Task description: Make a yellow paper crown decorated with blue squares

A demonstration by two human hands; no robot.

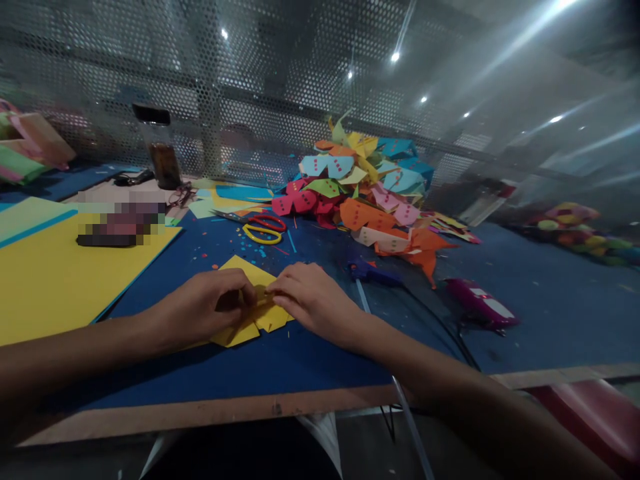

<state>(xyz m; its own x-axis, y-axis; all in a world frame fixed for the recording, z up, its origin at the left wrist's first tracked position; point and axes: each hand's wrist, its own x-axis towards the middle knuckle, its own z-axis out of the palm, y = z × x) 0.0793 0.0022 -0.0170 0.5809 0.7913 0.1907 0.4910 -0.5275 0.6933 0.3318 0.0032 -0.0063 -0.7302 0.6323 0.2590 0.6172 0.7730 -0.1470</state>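
Note:
A folded piece of yellow paper (235, 267) lies on the blue tabletop right in front of me, with cut slits along its near edge. My left hand (225, 300) rests over its left part, fingers curled and pinching at the paper's middle. From the other side my right hand (305, 293) presses on the paper, fingers bent together at the same spot. The fingertips nearly meet, and partly hide the folds. Just beyond the hands are scissors (263, 230) with red and yellow handles, among small paper scraps.
Colourful folded paper shapes (360, 180) are heaped at the back. A blue glue gun (375, 272) with a cable lies right of my hands, near a purple pouch-like object (480, 305). Large yellow sheets (50, 287) lie left, beneath a blurred-out item. A bottle (163, 150) stands behind.

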